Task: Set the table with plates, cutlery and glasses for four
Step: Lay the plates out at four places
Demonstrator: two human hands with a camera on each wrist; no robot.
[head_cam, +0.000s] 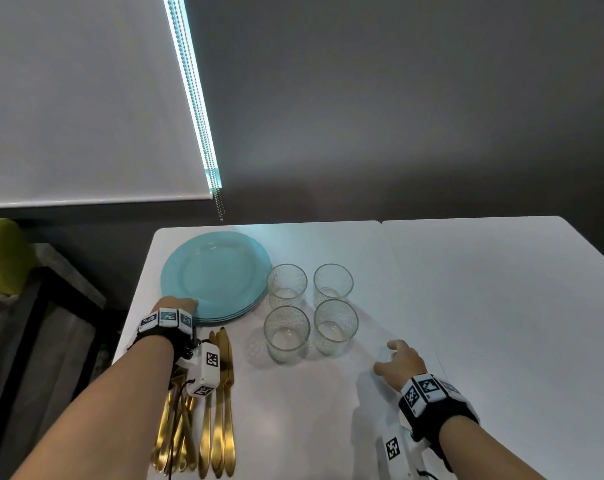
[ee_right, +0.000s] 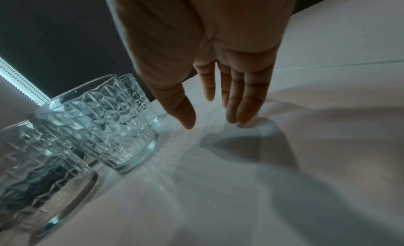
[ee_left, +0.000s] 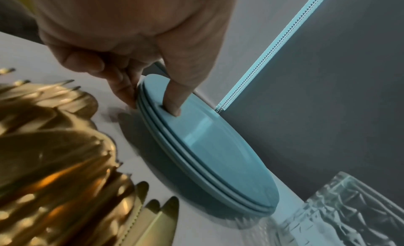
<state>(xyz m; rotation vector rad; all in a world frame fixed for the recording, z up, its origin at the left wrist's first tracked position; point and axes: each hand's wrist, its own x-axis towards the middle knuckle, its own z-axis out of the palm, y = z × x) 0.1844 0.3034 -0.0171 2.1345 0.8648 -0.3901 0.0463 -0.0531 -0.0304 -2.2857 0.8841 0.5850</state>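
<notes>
Turquoise plates (head_cam: 220, 275): stacked at centre left of the head view, on the white table (head_cam: 484, 306), none yet dealt out.
Left hand (head_cam: 175, 304): at the stack's near rim; in the left wrist view the thumb (ee_left: 174, 101) presses on the top plate while the fingers (ee_left: 122, 87) curl against the rim's edge, clamped on the stack.
Right hand (head_cam: 401, 362): lower right of the head view, fingers straight and slightly apart, tips touching bare table, holding nothing.
Glasses (head_cam: 309, 311): four clustered just right of the plates, upright, untouched.
Gold cutlery (head_cam: 203, 417): bundled at lower left, below the plates.
Step in hand: probably lifting the plates, the first items to lay.
Next move calls for: fingers working under the rim, a level lift, and likely the right hand's support.
</notes>
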